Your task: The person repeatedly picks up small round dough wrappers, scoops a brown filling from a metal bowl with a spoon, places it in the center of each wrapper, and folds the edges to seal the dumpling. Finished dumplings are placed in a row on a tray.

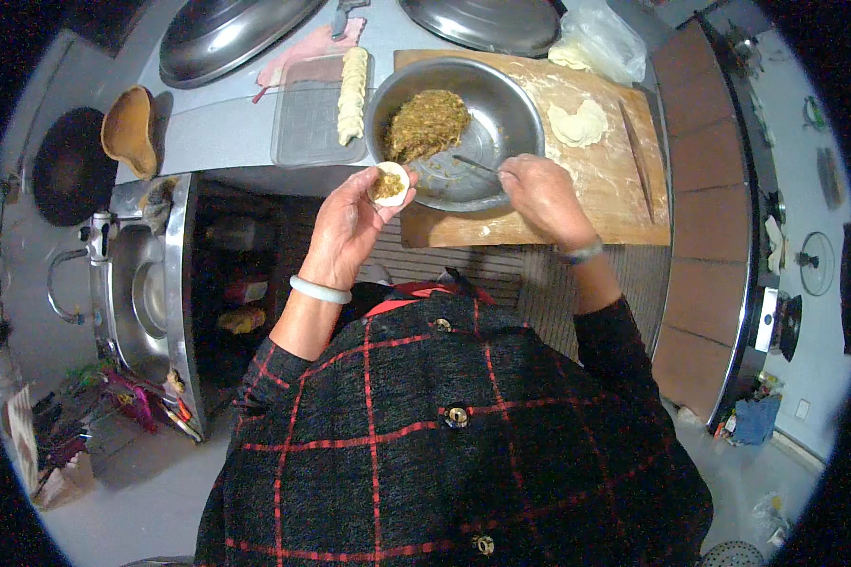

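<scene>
A round dumpling wrapper [399, 197] lies on the fingers of my left hand [347, 225], with a small mound of chopped filling [388, 186] on it. My right hand [542, 195] grips a thin utensil [474, 164] whose far end reaches down into a large steel bowl [532, 113]. A heap of minced filling [429, 122] sits against the bowl's left side. To the right of the bowl, flat dough wrappers [579, 124] are stacked on a floured wooden board [539, 234]. Left of the bowl, a row of folded dumplings [352, 96] runs along a translucent tray [305, 113].
A slim wooden rolling pin [636, 161] rests on the board's right side. Behind are a plastic bag with dough [603, 42] and two large metal lids [230, 39]. A gourd ladle [129, 131] stands near the left corner, above a steel sink [149, 298]. A tiled side [702, 212] rises at right.
</scene>
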The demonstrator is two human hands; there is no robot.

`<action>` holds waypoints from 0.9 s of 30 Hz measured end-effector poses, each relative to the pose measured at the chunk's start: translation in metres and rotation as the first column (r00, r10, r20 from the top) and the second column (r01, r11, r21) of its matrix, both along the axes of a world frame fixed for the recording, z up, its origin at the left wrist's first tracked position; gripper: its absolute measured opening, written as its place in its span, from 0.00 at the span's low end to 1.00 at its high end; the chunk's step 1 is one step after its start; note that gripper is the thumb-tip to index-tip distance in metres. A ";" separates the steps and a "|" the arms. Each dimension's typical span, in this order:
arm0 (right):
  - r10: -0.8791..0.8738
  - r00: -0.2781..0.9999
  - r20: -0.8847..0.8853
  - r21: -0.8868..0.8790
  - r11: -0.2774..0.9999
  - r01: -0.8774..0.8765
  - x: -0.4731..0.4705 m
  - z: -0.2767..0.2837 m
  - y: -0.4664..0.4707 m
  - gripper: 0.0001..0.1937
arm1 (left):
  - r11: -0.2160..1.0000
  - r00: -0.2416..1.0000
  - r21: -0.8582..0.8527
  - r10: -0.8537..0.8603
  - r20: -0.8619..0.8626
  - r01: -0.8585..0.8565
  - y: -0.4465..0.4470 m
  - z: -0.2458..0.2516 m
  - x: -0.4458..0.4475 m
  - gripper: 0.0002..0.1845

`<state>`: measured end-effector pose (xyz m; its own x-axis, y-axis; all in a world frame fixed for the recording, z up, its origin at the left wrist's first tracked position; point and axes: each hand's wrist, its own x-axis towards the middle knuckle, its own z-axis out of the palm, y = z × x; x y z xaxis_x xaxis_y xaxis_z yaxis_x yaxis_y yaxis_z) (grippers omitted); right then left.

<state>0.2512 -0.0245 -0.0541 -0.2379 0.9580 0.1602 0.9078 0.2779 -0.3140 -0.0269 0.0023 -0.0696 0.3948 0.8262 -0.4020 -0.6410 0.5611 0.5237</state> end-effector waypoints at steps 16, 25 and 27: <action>0.014 0.963 0.268 0.137 0.989 -0.052 -0.055 -0.039 0.097 0.10 | 0.997 0.998 -0.058 0.060 0.010 -0.059 -0.018 0.001 0.011 0.22; 0.407 0.909 -0.091 0.417 0.844 -0.337 -0.076 0.027 -0.012 0.15 | 0.998 0.993 -0.053 0.044 0.109 -0.038 -0.008 0.021 0.018 0.19; 0.391 0.920 -0.036 0.474 0.817 -0.328 -0.074 0.024 -0.012 0.15 | 0.997 0.996 -0.074 0.027 0.083 -0.021 -0.008 0.025 0.024 0.19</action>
